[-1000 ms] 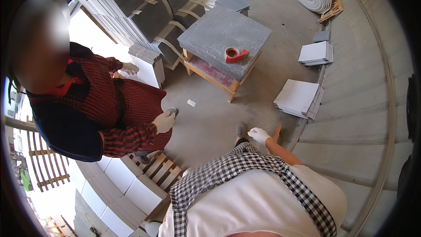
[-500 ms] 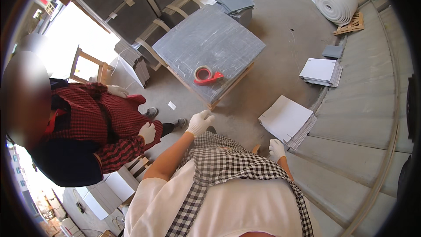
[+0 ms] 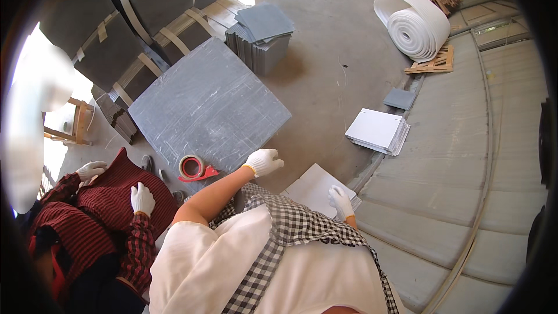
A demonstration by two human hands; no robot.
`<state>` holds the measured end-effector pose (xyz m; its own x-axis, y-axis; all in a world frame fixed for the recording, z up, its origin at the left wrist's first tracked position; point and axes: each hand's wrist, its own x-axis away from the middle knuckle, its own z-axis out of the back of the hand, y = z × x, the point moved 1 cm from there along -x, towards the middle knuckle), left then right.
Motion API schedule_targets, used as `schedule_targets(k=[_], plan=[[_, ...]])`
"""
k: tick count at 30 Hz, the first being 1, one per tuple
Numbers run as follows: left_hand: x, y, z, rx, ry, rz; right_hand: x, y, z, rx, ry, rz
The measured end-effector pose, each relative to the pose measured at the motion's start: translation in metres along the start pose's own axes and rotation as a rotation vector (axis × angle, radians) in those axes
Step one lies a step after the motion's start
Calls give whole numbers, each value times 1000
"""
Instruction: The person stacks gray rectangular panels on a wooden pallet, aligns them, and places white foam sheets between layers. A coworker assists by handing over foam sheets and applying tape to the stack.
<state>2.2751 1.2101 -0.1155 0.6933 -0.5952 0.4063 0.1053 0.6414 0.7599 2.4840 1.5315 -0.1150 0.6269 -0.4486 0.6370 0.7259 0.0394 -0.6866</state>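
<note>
Under the right hand (image 3: 341,200) — white sheets (image 3: 317,186), partly hidden.

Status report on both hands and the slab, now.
Left hand gloved, open, at the grey slab edge. Right hand on white sheets. Red tape dispenser on slab beside left hand.

White gloves on the left hand (image 3: 263,161) and right hand (image 3: 340,200), black-and-white checked apron (image 3: 290,238) lower centre. Grey slab (image 3: 209,107) mid-frame, red tape dispenser (image 3: 195,168) at its lower edge. Lower left, a co-worker's dark-red striped sleeve (image 3: 87,227). White foam roll (image 3: 414,24) upper right, white sheets (image 3: 378,131) right.
</note>
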Motion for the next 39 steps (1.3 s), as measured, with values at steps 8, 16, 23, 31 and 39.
schedule_targets(k=[8, 16, 23, 31, 39], plan=[[-76, 1, 64, 233, 183, 188, -97, -36, 9, 478, -263, -86], [-152, -52, 104, 1067, 517, 592, -283, -150, 21, 902, -381, -27], [-193, -42, 101, 1130, 1025, 976, -467, -297, 16, 560, -451, -43], [-215, -37, 97, 522, 998, 1344, -568, -396, 8, 569, -506, -6], [-237, -12, 114, 450, 923, 1537, -598, -446, -52, 928, -721, 238]])
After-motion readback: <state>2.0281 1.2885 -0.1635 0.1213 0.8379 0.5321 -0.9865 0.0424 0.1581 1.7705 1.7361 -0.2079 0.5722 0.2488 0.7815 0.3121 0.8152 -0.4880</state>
